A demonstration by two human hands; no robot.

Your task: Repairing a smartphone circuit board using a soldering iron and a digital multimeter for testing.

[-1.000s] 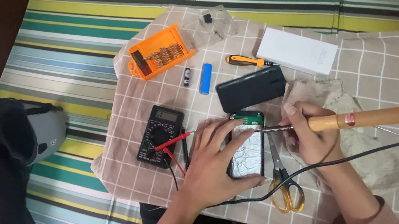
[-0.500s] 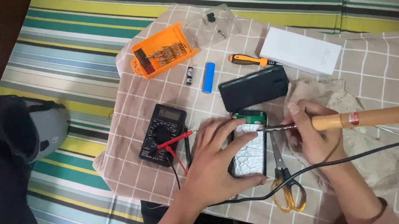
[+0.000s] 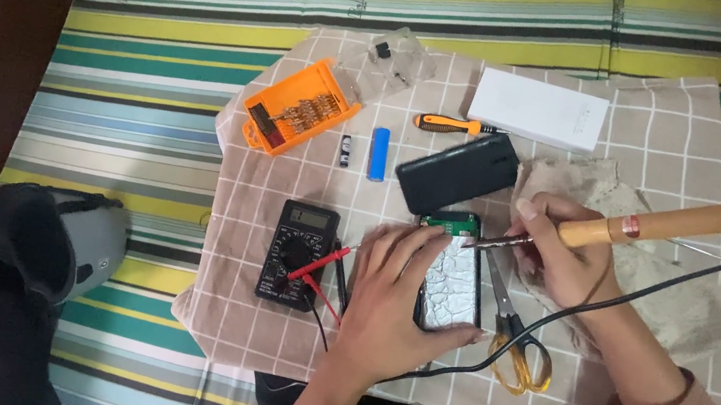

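A flat white rectangular box point(image 3: 538, 109) lies well beyond the right hand point(image 3: 568, 259). An open orange bit case point(image 3: 300, 107) sits far up-left of the left hand point(image 3: 392, 302). The black multimeter's small grey screen point(image 3: 308, 218) lies just left of that hand. The phone's cracked screen point(image 3: 452, 283) lies under its fingers.

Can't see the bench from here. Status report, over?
Left hand flat on cracked device. Right hand grips soldering iron, tip at green board. Scissors and iron's cord lie close by.
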